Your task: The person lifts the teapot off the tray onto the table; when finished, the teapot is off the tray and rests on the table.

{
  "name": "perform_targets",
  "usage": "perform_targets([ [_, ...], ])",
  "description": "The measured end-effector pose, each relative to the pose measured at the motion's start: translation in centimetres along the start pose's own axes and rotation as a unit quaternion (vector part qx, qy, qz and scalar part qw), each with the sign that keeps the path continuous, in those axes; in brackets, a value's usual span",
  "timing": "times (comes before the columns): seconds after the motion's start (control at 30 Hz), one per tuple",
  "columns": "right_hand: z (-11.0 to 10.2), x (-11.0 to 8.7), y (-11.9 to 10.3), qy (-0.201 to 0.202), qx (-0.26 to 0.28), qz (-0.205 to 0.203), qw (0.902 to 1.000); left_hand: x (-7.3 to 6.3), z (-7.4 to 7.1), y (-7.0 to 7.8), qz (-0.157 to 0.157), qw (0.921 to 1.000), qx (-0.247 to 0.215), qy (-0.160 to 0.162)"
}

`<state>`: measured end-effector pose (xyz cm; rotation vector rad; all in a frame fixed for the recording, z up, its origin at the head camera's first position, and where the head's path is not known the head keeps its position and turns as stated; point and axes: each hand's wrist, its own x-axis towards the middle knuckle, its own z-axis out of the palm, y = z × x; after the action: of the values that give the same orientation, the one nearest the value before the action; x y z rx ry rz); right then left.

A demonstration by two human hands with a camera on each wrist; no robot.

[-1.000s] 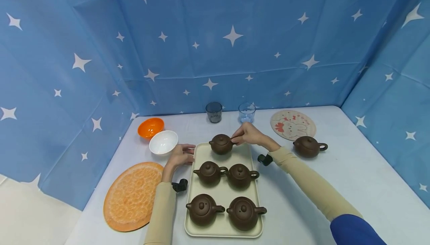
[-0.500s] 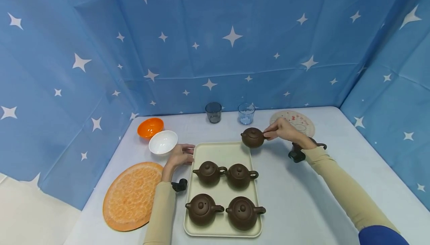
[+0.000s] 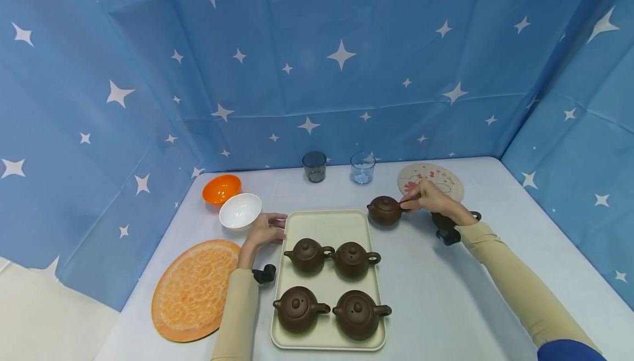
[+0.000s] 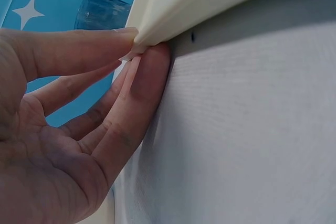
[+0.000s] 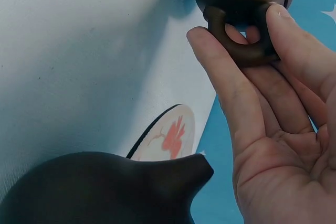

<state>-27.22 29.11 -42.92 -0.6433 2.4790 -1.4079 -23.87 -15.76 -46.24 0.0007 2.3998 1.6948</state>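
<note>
My right hand pinches the handle of a small dark brown teapot just beyond the tray's far right corner. In the right wrist view, thumb and fingers close around the teapot's handle. At the tray's left edge, my left hand pinches the rim of the cream tray, thumb above and fingertip beneath in the left wrist view. Several brown teapots stand on the tray in two rows, among them a larger teapot near the front. Another teapot is partly hidden behind my right wrist in the head view.
Left of the tray are an orange bowl, a white bowl and a round orange mat. Along the back stand a grey glass and a clear glass, with a round bunny mat to their right.
My right hand has carried the small teapot from the tray's far end to the right, then lowered it toward the table. My left hand stays at the tray's edge.
</note>
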Motion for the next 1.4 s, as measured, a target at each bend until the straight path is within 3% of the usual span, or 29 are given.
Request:
perform_targets([
  [0.67, 0.7, -0.1, 0.4, -0.026, -0.064, 0.023, 0.9974, -0.3, -0.1, -0.2, -0.001, 1.0, -0.004, -0.006],
  [0.83, 0.7, 0.0, 0.0, -0.015, -0.085, 0.014, 0.9962, -0.4, -0.1, -0.1, -0.001, 1.0, -0.002, -0.003],
  [1.17, 0.4, -0.2, -4.4, 0.057, -0.123, -0.014, 0.9906, -0.2, 0.0, -0.2, 0.001, 1.0, 0.005, -0.001],
  [1.4, 2.1, -0.5, -6.9, 0.032, -0.101, -0.025, 0.9941, 0.0, 0.0, -0.1, 0.007, 1.0, 0.003, 0.001],
])
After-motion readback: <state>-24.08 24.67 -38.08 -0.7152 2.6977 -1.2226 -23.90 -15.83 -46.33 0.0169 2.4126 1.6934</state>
